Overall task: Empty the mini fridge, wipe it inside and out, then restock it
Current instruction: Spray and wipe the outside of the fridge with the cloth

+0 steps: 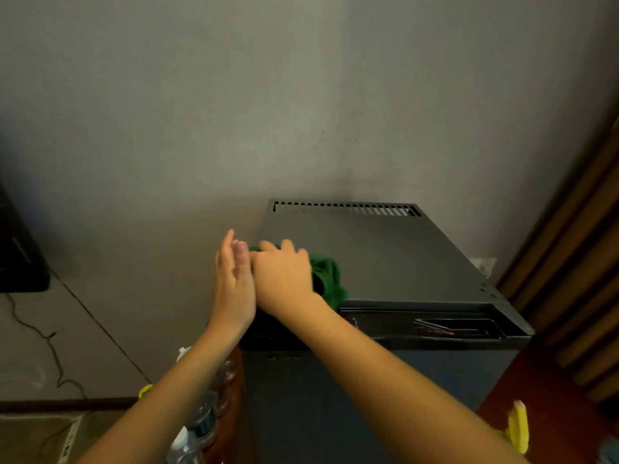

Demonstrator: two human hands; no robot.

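Note:
The dark grey mini fridge [395,259] stands against the wall, seen from above, its door shut. A green cloth [326,276] lies on the left part of its top. My right hand [283,274] lies over the cloth near the top's left edge, its fingers bent over it. My left hand [234,279] is held upright beside the fridge's left edge, fingers straight, its palm toward the right hand and holding nothing.
Several clear bottles and jars [204,420] stand on a reddish wooden surface left of the fridge. A yellow thing [518,426] is at the lower right. A black cable [37,333] runs along the floor at left. Wooden slats [576,249] line the right.

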